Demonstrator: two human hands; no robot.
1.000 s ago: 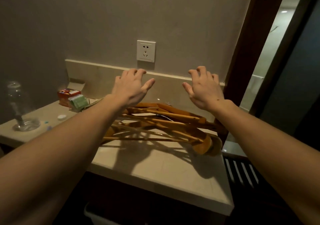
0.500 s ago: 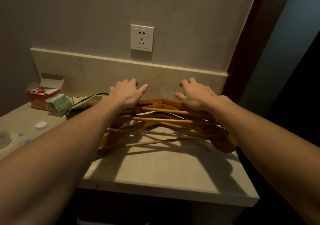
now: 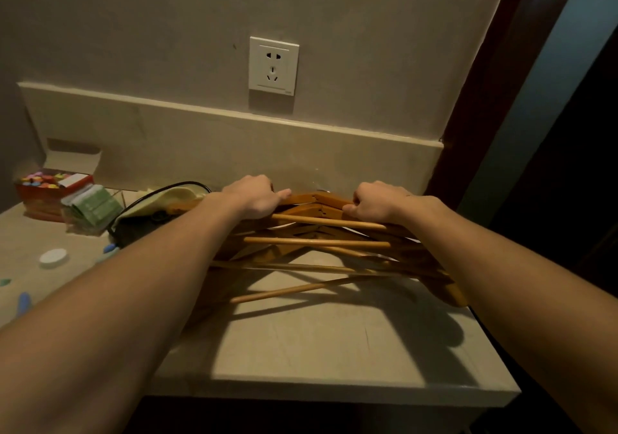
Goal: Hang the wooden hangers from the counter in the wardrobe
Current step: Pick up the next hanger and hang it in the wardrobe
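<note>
Wooden hangers (image 3: pixel 321 243): stacked pile lying on the pale surface (image 3: pixel 334 350), against the backsplash. Left hand (image 3: pixel 255 196): fingers curled over the pile's top left. Right hand (image 3: pixel 379 201): closed on its top right shoulder.

Hangers (image 3: pixel 314 243) on counter (image 3: pixel 334 350), below socket (image 3: pixel 273 66)

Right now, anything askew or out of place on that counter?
Yes. The wooden hangers lie in a tangled heap, crossbars splayed at different angles, one end overhanging the counter at its right edge. A loose white cap and small coloured bits are scattered at left. Both hands grip the heap's top.
</note>
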